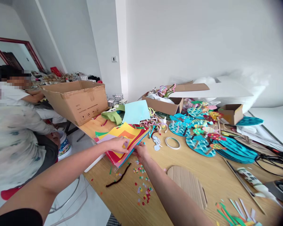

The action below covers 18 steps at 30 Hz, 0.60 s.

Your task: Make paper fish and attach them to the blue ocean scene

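Observation:
A stack of coloured craft sheets [128, 128], in yellow, red, orange, lilac and blue, lies near the table's left edge. My left hand [118, 145] rests on top of it, fingers stretched out over the yellow and lilac sheets. At the stack's right edge, my right hand [141, 151] has its fingers closed on the sheets, partly hidden beneath them. Just beyond lies a light blue sheet [136, 112] beside a green felt piece [113, 116]. Below my hands are a dark brown pipe cleaner [119, 177] and scattered paper bits [143, 188].
A roll of white tape [172, 142], a round cardboard piece [186, 185] and blue fish-decorated discs [200, 146] lie to the right. A glue bottle [252, 180] is farther right. A big carton [77, 102] stands at the left, near two seated people [16, 141].

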Each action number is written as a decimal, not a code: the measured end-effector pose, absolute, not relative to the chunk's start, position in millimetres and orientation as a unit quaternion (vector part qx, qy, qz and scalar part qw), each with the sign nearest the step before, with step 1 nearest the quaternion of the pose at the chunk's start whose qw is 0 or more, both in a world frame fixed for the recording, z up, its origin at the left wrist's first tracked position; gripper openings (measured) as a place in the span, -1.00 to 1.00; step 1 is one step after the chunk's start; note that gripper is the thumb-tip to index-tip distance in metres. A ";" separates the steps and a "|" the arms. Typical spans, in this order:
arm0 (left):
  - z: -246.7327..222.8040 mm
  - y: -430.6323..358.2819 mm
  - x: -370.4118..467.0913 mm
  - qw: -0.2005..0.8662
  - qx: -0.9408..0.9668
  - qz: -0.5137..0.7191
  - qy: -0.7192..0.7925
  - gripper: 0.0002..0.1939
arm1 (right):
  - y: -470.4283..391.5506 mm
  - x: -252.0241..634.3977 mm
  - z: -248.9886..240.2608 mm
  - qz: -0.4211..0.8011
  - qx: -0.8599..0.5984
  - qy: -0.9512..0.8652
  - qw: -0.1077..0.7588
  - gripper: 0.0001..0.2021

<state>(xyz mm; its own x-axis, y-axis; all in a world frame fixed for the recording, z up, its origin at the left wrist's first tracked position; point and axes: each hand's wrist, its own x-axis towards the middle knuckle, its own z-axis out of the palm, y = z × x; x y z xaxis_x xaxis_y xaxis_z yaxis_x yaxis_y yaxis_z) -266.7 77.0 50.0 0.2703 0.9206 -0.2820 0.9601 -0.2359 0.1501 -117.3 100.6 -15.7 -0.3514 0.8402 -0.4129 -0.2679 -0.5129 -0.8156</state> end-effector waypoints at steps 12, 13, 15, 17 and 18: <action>58.7 82.3 -262.2 0.163 0.766 -0.069 0.618 -0.27 | 99.5 -123.9 -9.8 0.748 -0.437 -0.293 0.405 -0.80; 59.0 83.4 -262.7 0.164 0.764 -0.071 0.621 -0.32 | 99.6 -125.1 -9.5 0.746 -0.441 -0.296 0.401 -0.78; 59.7 84.6 -263.2 0.163 0.758 -0.073 0.628 -0.46 | 100.1 -127.4 -8.7 0.742 -0.451 -0.302 0.394 -0.75; 60.4 84.7 -262.5 0.159 0.750 -0.075 0.638 -0.57 | 101.1 -129.1 -7.6 0.738 -0.460 -0.308 0.387 -0.73; 60.7 84.4 -261.6 0.155 0.746 -0.076 0.643 -0.60 | 101.8 -129.6 -6.9 0.736 -0.464 -0.310 0.383 -0.72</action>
<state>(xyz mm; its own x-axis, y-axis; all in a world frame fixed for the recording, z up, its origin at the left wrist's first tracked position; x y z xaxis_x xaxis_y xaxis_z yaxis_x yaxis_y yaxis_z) -261.6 84.4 60.7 0.1626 0.9354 -0.3139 0.9830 -0.1260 0.1338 -129.6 101.8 -6.9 -0.2756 0.8516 -0.4459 -0.2754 -0.5144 -0.8121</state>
